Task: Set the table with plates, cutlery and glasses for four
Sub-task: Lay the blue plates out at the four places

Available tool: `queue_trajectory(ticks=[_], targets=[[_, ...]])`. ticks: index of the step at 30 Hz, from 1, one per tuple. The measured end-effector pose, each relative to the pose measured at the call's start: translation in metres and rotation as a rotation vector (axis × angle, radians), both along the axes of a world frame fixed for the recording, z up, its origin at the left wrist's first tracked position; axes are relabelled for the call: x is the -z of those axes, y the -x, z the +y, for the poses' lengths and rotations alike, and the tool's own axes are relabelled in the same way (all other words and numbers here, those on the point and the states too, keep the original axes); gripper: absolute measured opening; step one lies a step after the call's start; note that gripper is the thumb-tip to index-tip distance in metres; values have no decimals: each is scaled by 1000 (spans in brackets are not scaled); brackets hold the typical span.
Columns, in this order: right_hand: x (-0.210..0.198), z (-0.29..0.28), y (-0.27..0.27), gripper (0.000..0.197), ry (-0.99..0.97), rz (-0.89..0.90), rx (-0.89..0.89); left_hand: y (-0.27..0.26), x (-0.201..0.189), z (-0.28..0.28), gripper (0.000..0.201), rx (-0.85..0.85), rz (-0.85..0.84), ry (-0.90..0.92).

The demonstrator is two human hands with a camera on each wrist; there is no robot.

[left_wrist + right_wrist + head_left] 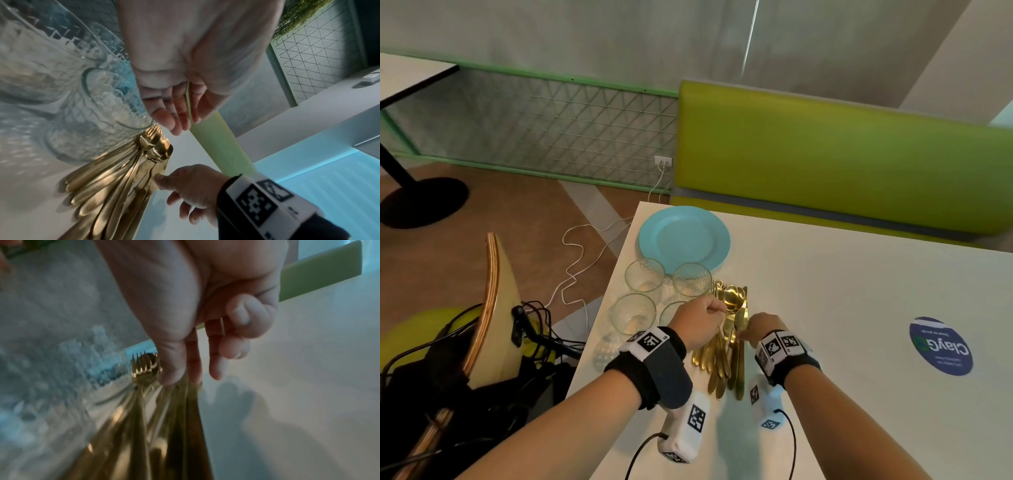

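A fanned pile of gold cutlery [726, 356] lies on the white table [842, 294], near its left edge. Blue plates [685, 240] sit stacked behind it, with several patterned glasses [644, 275] to the pile's left. My left hand [714, 313] hovers over the spoon bowls; in the left wrist view its fingers [174, 120] hang loosely curled and hold nothing. My right hand [746, 334] is at the pile's right side. Its thumb and forefinger [170, 378] pinch a gold piece at the edge of the cutlery [179, 418], and the left wrist view shows that thumb [160, 178] on it.
A green bench back [842, 161] runs behind the table. A round blue sticker [940, 346] lies on the table to the right. Off the left edge stand a wooden chair back [489, 308], dark cables [541, 339] and a white cord [582, 260] on the floor.
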State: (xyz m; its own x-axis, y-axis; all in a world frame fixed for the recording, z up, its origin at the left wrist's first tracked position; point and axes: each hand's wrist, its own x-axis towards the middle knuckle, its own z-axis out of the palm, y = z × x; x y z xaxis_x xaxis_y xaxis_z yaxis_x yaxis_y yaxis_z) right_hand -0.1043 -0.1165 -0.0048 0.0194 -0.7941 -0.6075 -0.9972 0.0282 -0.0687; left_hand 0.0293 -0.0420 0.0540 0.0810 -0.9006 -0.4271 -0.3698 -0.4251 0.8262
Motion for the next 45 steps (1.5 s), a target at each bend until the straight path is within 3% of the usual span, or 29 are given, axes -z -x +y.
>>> queue_trajectory(ticks=[5,10,13,18,21,26,29,35,39,45], targets=[[-32,-25,6,50,43,-70,89,-10,-13,-8,14,-72,70,74],[-50,-63,13,28,-50,-677,687,-18,-31,-30,16,-163,157,124],[-47,-89,6,13,-84,-807,802,-27,-39,-50,14,-256,198,136],[-27,-128,-19,11,-140,-837,839,-51,-41,-82,14,-387,200,137],[-12,-146,-34,18,-189,-761,770,-62,-38,-96,15,-432,204,139],[2,-160,-61,20,-300,-813,737,-69,-31,-109,20,-470,203,135],[10,-165,-67,33,-337,-856,757,-70,-26,-115,20,-477,194,120],[15,-166,-69,47,-309,-866,742,-67,-20,-117,19,-470,173,104],[7,-164,-71,40,-264,-1011,852,-63,-18,-114,20,-464,164,96],[-6,-164,-62,36,-193,-1072,862,-61,-16,-106,21,-471,174,121]])
